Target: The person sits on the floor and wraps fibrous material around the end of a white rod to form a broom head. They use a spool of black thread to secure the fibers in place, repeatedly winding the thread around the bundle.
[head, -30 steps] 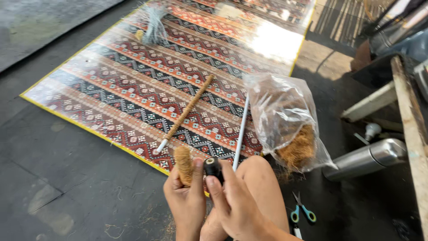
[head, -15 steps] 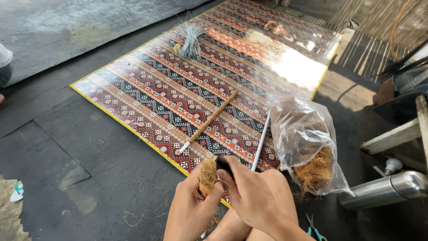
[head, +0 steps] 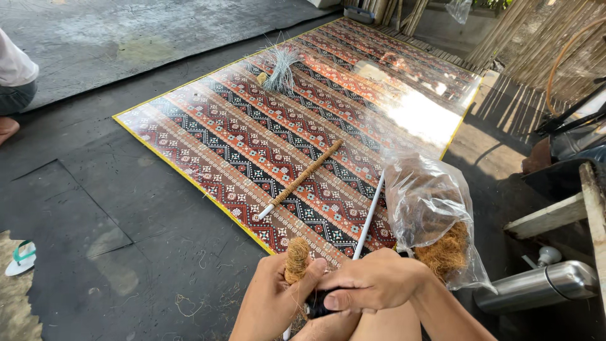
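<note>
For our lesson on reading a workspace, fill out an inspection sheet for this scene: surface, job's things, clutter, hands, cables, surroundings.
Surface: patterned woven mat with a yellow edge, on dark floor sheeting.
Job's things: fibre-wrapped rod end in the left hand; white rod running up from the hands; small black object, kind unclear.
Clutter: finished fibre-wrapped stick and a pale fibre bundle on the mat; clear bag of brown coir beside the hands.
Hands: left hand grips the wrapped end; right hand closed over the black object.
Cables: nothing seen.
Surroundings: metal flask, bamboo poles, sandal, another person's leg.
</note>
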